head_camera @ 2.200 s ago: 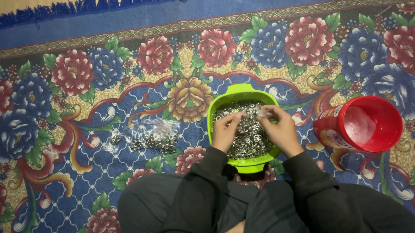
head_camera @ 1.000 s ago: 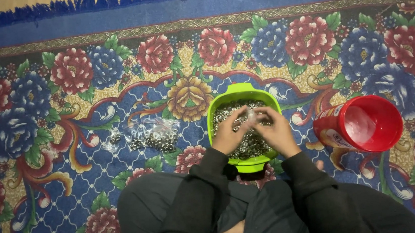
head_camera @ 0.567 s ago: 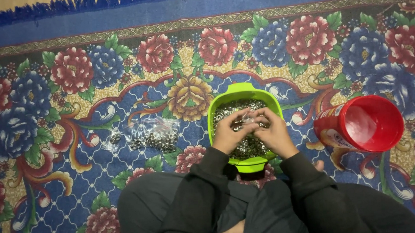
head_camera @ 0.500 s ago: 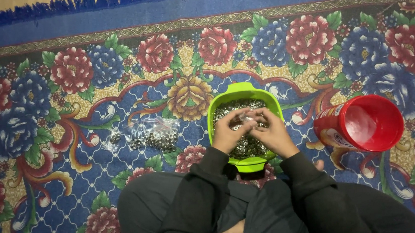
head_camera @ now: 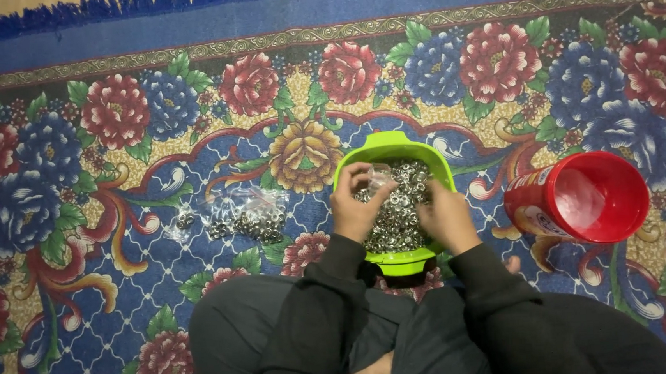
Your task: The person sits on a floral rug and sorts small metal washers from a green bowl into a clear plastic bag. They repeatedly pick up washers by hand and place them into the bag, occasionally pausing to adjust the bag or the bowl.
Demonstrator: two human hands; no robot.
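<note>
1. While both hands work inside it, the green bowl [head_camera: 393, 145] sits on the floral carpet [head_camera: 78, 228] just in front of the person's crossed legs [head_camera: 281, 339]; its longer axis runs from the person outward, with a small lip at the near rim and another at the far rim.
2. Filling the bowl is a heap of small silvery metal rings [head_camera: 398, 221], lying loose and piled to near the rim.
3. The left hand [head_camera: 356, 205] reaches in from the near left side, wrist over the bowl's edge, fingers curled and pinched on a small clear plastic bag [head_camera: 380, 177] held above the rings.
4. The right hand [head_camera: 446, 216] comes in from the near right, back of the hand up, fingers bent down into the rings; whether it is gripping any cannot be told.
5. Both forearms wear dark sleeves [head_camera: 332, 288] and angle inward toward each other, so the hands are close together over the bowl.
6. To the right of the bowl, apart from it, a red plastic jar [head_camera: 576, 197] lies on its side with its open mouth turned right and toward the camera; nothing can be made out inside.
7. To the left of the bowl lie several small clear bags of the same rings [head_camera: 245, 216], grouped together on the carpet.
</note>
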